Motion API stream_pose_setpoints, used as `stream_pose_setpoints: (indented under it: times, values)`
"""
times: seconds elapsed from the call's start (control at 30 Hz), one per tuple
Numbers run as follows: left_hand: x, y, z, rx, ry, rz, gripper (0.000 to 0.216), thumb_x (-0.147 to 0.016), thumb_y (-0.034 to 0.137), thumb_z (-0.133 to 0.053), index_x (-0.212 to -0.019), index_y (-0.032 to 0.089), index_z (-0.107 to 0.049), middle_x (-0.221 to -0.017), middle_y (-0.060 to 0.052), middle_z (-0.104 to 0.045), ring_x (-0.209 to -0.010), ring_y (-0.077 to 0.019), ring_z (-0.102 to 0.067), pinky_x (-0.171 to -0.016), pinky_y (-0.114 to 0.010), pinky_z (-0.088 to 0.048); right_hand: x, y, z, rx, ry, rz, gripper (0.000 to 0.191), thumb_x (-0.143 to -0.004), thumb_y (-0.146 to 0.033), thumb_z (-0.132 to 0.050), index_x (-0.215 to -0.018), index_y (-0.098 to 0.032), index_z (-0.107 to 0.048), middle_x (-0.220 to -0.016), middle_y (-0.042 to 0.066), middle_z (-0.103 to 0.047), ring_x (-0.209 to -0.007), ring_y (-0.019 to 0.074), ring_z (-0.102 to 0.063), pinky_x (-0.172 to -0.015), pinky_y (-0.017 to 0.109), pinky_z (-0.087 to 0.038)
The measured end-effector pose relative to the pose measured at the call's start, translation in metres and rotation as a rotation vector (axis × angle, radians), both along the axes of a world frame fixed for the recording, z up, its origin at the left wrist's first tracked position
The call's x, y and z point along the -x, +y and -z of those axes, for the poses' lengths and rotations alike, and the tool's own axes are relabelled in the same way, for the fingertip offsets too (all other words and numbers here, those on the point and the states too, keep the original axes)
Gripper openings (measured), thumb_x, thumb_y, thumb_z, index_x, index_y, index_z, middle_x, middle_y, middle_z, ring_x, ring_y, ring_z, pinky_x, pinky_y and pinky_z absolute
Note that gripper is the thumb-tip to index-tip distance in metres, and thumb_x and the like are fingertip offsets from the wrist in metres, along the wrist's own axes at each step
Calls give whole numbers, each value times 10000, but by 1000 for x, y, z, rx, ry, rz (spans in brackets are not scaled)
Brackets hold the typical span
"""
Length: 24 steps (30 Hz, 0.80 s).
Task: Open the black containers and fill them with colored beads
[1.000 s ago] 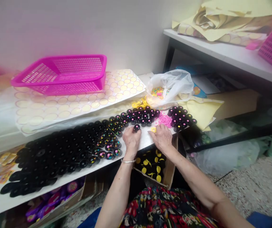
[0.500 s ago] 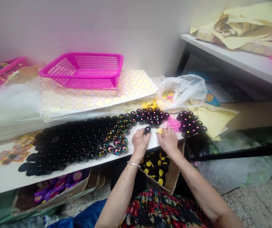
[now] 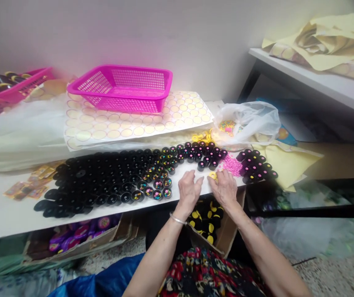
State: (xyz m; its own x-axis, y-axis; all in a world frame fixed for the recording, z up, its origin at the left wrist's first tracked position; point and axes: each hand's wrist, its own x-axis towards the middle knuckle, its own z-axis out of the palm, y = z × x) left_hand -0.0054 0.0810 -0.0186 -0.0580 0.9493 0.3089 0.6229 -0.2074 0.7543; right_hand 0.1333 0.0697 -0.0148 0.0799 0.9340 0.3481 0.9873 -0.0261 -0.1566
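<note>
My left hand point(image 3: 190, 190) rests over the white tabletop, thumb and fingers apart, with nothing visible between them. Just beyond its fingertips stands a small round black cup point(image 3: 201, 166) with a pink piece in its middle. In the fingers of my right hand point(image 3: 224, 189) is a small yellow round piece point(image 3: 212, 175). A heap of pink pieces point(image 3: 231, 165) lies beyond that hand. Many similar black cups point(image 3: 102, 177) crowd the left of the table, some with coloured beads inside. Another group of black cups point(image 3: 255, 165) stands at the right.
A pink basket point(image 3: 121, 105) sits on a sheet of yellow ovals point(image 3: 109, 131) at the back. A plastic bag point(image 3: 251, 121) of colourful beads is near yellow pieces point(image 3: 202, 137). Below the table edge, a cardboard box point(image 3: 232, 231) holds black-and-yellow items; another box point(image 3: 109, 243) has purple ones.
My left hand has let go of the black cup and drawn back slightly, leaving it on the table. My right hand still holds the yellow piece. The whole view has shifted a little.
</note>
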Motion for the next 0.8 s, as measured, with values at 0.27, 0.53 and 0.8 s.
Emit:
stream_pose_setpoints:
  times: [0.27,0.53,0.8]
  values:
    - [57,-98,8,-161,-81,-27,103,-777,161,-580,-868,150,-629,-640,6,-563,-485,-61,-451,-472,-177,-385,12,-11,2,-31,144,-183,209,-832,-361,-501,-814,-171,-589,-791,67,-555,-768,202,-463,-690,309,-345]
    - [82,-100,13,-174,-39,-268,194,-762,213,-605,-937,142,-648,-593,31,-563,-442,-44,-452,-479,-159,-417,48,-14,-13,16,383,-541,189,-807,-362,-554,-848,-182,-595,-810,61,-565,-767,191,-483,-694,311,-380]
    - [63,-81,18,-79,-141,-305,424,-763,273,-600,-1165,147,-548,-548,68,-552,-410,-37,-448,-474,-139,-408,37,-22,-9,33,420,-483,173,-795,-345,-568,-838,-179,-590,-807,59,-571,-756,184,-488,-681,302,-393]
